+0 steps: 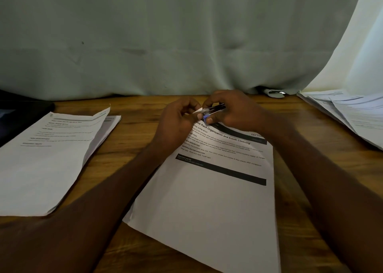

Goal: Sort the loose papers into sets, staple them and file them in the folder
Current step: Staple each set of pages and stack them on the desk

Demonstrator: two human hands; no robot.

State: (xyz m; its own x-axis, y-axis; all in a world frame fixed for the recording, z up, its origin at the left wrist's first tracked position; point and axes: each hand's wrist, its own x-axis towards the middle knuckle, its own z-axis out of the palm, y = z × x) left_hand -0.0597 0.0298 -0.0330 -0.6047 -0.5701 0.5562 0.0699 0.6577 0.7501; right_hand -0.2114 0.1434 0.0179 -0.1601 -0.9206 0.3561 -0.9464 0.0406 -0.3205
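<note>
The paper set's (207,190) top corner is pinched by the left hand (178,117) so the stapler (213,109), gripped by the right hand (232,109), bites squarely, probably.

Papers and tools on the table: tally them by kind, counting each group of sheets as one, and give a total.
Groups of printed paper: 3, namely the set under the hands, the set at left and the pile at right
Staplers: 1, the small stapler held in the right hand
Dark folders: 1, at far left
Total: 5
</note>
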